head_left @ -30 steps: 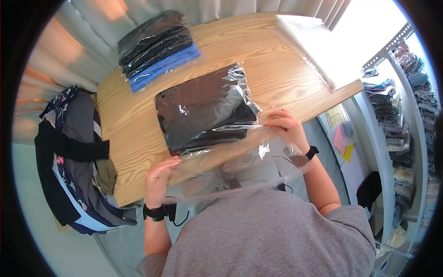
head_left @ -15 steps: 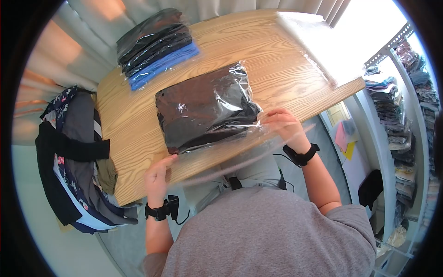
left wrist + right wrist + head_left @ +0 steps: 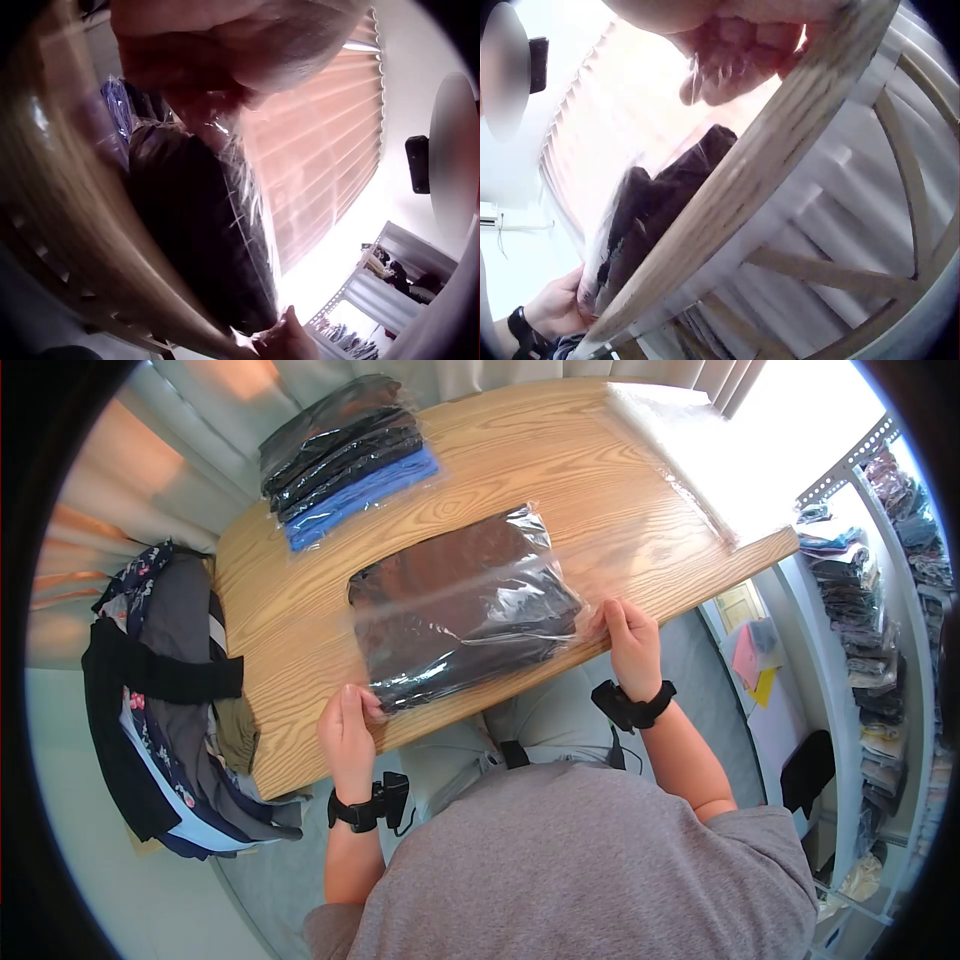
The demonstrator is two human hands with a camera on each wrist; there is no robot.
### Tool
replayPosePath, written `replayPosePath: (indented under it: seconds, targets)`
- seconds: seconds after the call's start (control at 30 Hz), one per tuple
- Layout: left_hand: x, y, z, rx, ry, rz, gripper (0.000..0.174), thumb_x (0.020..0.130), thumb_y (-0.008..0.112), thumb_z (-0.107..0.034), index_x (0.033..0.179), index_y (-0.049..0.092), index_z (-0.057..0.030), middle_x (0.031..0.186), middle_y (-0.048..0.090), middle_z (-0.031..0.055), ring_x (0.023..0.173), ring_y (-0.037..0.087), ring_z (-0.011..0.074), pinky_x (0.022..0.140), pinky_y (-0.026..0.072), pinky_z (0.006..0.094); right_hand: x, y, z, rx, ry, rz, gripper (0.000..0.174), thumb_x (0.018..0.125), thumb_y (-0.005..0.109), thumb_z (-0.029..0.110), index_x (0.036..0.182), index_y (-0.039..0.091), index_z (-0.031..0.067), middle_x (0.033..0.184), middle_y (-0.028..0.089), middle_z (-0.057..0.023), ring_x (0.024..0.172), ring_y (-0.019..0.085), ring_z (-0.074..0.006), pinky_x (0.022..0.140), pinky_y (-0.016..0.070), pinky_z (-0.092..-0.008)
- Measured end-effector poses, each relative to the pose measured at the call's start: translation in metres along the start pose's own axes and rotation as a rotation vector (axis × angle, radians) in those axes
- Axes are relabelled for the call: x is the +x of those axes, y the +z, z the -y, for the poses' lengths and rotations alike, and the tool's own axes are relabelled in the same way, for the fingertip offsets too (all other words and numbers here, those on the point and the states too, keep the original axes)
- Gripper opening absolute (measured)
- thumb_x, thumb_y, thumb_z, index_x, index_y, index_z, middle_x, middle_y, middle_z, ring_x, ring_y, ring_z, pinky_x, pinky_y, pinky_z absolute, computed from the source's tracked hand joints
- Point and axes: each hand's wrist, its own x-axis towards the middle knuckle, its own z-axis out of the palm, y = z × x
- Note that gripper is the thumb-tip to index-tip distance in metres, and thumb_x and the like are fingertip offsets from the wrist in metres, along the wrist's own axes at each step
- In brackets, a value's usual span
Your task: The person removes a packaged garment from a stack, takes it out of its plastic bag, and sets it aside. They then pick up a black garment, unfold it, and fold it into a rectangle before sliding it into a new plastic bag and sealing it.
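A dark folded garment in a clear plastic bag (image 3: pixel 455 595) lies flat near the table's front edge. My left hand (image 3: pixel 347 740) pinches the bag's near left corner between thumb and fingers. At the near right corner, my right hand (image 3: pixel 634 645) grips the film with curled fingers. A blurred band of clear film crosses the garment's upper face in the head view. Seen from the left wrist, crinkled film hangs under the left hand (image 3: pixel 240 45) beside the dark bundle (image 3: pixel 195 217). The right wrist view has shiny film at the fingertips (image 3: pixel 694 90).
A stack of bagged garments (image 3: pixel 345 455), dark over blue, stands at the back left of the wooden table (image 3: pixel 520 445). Clear plastic bags (image 3: pixel 675 445) lie at the back right. Loose clothes (image 3: pixel 170 690) hang over the left side. Shelves of folded goods (image 3: pixel 860 650) line the right.
The bag's loose clear flap has gone from hanging over the table's front edge and my lap to lying across the garment. Both hands have turned, staying at the near corners.
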Motion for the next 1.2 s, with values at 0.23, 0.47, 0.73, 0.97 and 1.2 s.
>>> replayPosePath:
  seconds: [0.23,0.47,0.73,0.97,1.2]
  targets:
    - [0.011,0.011,0.009,-0.186,-0.259,-0.017,0.042,0.1,0.046,-0.028,0.066,0.051,-0.0036,0.06,0.049,0.0006,0.051,0.044,0.0069,0.048,0.0356,0.0224,0.001,0.014,0.001,-0.177,0.079,-0.213,0.034,0.095,0.055,0.022,0.071,0.058,-0.0011,0.058,0.055,-0.0028,0.053,0.049,-0.009,0.051,0.0383,-0.0252]
    - [0.009,0.014,0.006,-0.192,-0.326,-0.016,0.042,0.099,0.048,-0.028,0.065,0.053,-0.0041,0.057,0.049,-0.0006,0.048,0.043,0.0068,0.046,0.0338,0.0221,-0.001,0.008,-0.004,-0.12,0.069,-0.421,0.016,0.088,0.062,0.015,0.082,0.061,-0.0003,0.071,0.061,-0.0078,0.063,0.055,-0.0147,0.059,0.0423,-0.0272]
    - [0.01,0.019,-0.003,-0.247,-0.337,-0.034,0.04,0.099,0.049,-0.025,0.066,0.054,-0.0031,0.058,0.049,-0.0001,0.051,0.045,0.0071,0.047,0.0345,0.0219,-0.013,0.08,0.055,-0.757,-0.75,0.338,0.038,0.085,0.063,0.022,0.122,0.056,0.015,0.129,0.053,-0.0094,0.121,0.048,-0.0268,0.101,0.0334,-0.0445]
    - [0.0,0.003,-0.013,-0.055,-0.165,-0.127,0.024,0.096,0.053,-0.023,0.092,0.058,-0.0002,0.092,0.057,0.0104,0.08,0.053,0.0141,0.074,0.0424,0.0302,0.008,0.084,0.039,-0.995,-0.578,0.343,0.045,0.095,0.047,0.033,0.138,0.043,0.0208,0.143,0.04,-0.0088,0.133,0.035,-0.027,0.109,0.0251,-0.0458]
    - [0.05,0.032,-0.066,1.068,0.664,0.519,0.062,0.083,0.062,-0.036,0.138,0.043,-0.0142,0.148,0.032,0.0135,0.137,0.027,0.0344,0.11,0.0222,0.0511,0.016,0.076,0.042,-1.045,-0.569,0.385,0.044,0.096,0.043,0.035,0.139,0.042,0.0242,0.146,0.036,-0.01,0.135,0.031,-0.0298,0.109,0.0218,-0.0504]
